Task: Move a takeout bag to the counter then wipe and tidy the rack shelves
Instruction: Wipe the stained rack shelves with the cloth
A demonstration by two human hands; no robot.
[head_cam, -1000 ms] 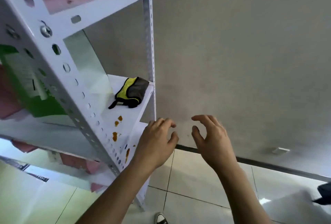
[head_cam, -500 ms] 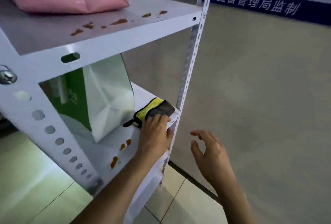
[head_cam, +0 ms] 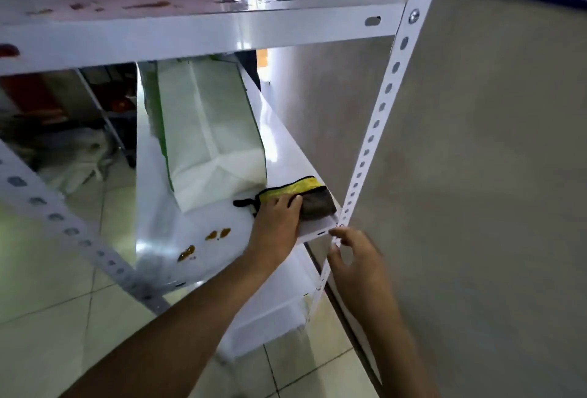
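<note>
The folded cleaning cloth (head_cam: 313,199) lies at the right near corner of the middle shelf (head_cam: 279,143), just right of the white-and-green takeout bag (head_cam: 209,133). It is covered by the left hand (head_cam: 278,222), fingers laid flat upon it; the right hand (head_cam: 355,257) hangs loosely spread beside the rack post (head_cam: 378,111), nothing held. The cloth is judged soft, light and limp, best gathered by its near edge.

Two bare forearms, no sleeves in view, left hand (head_cam: 275,226) and right hand (head_cam: 357,265) bare, no gloves, rings, watch or wristband visible, short plain fingernails
</note>
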